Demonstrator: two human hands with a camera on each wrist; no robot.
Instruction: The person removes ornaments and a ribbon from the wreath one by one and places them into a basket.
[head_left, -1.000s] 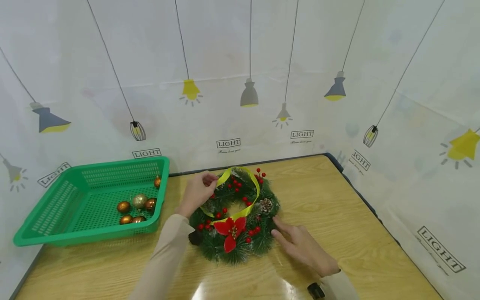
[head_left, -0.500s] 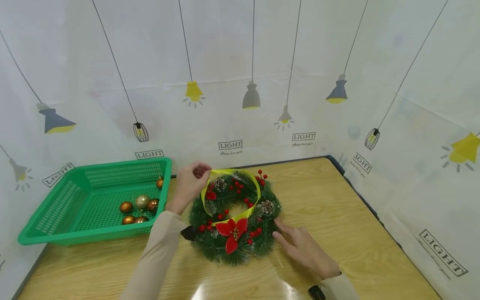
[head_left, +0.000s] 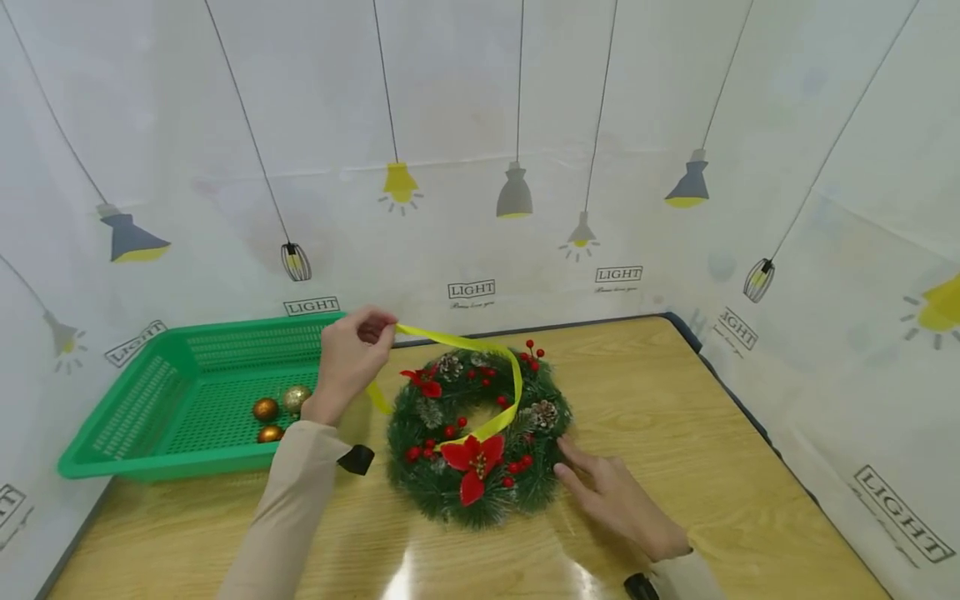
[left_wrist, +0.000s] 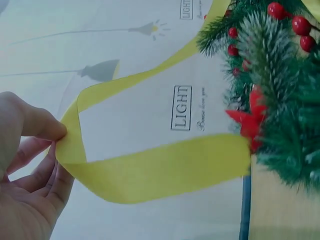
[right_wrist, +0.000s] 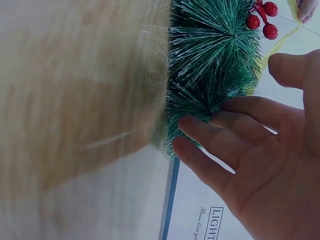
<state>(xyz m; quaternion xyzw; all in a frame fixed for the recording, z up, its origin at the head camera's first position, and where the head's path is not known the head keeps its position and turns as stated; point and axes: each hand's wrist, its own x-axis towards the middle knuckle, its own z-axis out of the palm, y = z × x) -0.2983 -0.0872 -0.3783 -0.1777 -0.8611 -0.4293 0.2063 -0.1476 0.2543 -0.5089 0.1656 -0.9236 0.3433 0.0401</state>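
Note:
A green wreath (head_left: 480,492) with red berries, pinecones and red flowers lies on the wooden table. A yellow ribbon (head_left: 465,340) runs from the wreath up to my left hand (head_left: 352,354), which pinches it between thumb and fingers above the wreath's left side. In the left wrist view the ribbon (left_wrist: 160,172) bends into a loop at the fingertips, with its free end beside the wreath. My right hand (head_left: 618,504) rests against the wreath's right edge. Its fingers (right_wrist: 215,140) are fairly straight and touch the pine needles (right_wrist: 210,55).
A green plastic basket (head_left: 150,462) stands at the left, with several gold and copper baubles (head_left: 296,398) inside. My left forearm hides part of the basket. A wall sheet (head_left: 450,233) printed with lamps rises behind the table (head_left: 712,433).
My left hand has moved left and up, drawing the ribbon away from the wreath toward the basket. My right hand stays at the wreath's edge.

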